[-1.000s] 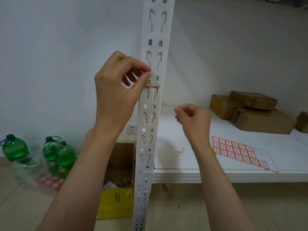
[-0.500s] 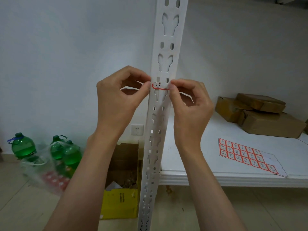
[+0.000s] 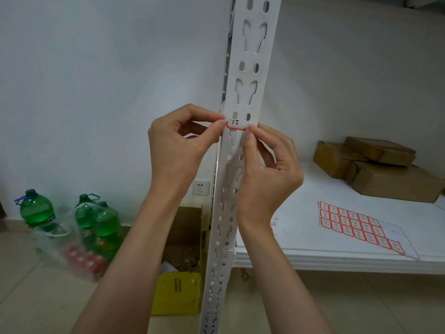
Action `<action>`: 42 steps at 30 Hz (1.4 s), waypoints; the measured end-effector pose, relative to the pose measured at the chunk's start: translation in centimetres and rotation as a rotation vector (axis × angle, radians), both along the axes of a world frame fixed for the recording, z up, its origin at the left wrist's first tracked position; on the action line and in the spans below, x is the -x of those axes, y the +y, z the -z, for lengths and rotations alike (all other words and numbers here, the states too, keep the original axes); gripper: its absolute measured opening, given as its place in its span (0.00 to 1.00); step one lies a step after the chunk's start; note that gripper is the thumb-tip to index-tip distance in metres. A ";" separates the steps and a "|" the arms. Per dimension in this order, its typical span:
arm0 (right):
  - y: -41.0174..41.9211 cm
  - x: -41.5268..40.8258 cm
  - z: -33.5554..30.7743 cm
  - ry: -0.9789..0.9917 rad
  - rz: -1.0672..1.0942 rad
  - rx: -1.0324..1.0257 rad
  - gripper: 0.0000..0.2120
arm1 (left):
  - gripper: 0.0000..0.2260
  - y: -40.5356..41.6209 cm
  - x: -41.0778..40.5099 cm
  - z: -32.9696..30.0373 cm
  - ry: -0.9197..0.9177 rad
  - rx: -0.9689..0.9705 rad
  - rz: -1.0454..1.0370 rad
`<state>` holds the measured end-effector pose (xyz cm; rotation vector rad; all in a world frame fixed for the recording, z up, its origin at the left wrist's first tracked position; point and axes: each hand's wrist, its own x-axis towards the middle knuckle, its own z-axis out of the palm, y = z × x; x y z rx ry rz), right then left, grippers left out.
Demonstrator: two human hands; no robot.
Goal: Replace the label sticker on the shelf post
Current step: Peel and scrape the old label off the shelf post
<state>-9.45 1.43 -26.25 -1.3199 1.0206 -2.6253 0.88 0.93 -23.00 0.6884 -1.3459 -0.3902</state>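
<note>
A white perforated shelf post (image 3: pixel 250 56) runs up the middle of the view. A small red-bordered label sticker (image 3: pixel 236 124) with black handwriting lies across the post at chest height. My left hand (image 3: pixel 179 150) pinches the sticker's left end between thumb and forefinger. My right hand (image 3: pixel 267 169) pinches its right end from the other side of the post. A sheet of red-bordered stickers (image 3: pixel 356 225) lies on the white shelf (image 3: pixel 337 259) to the right.
Brown cardboard parcels (image 3: pixel 385 169) are stacked at the back right of the shelf. On the floor to the left stand green bottles (image 3: pixel 96 222) in a clear bag, an open cardboard box (image 3: pixel 187 232) and a yellow box (image 3: pixel 177 292). A wall socket (image 3: pixel 200 188) is behind the post.
My right hand has come up from over the shelf and taken the sticker's right end. My left hand has stayed at the left end. The view has shifted so the post sits further right.
</note>
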 end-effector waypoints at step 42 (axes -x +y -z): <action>0.6 3.3 -1.7 -0.092 -0.439 -0.194 0.11 | 0.20 0.0 3.3 -1.6 -0.285 -0.071 -0.282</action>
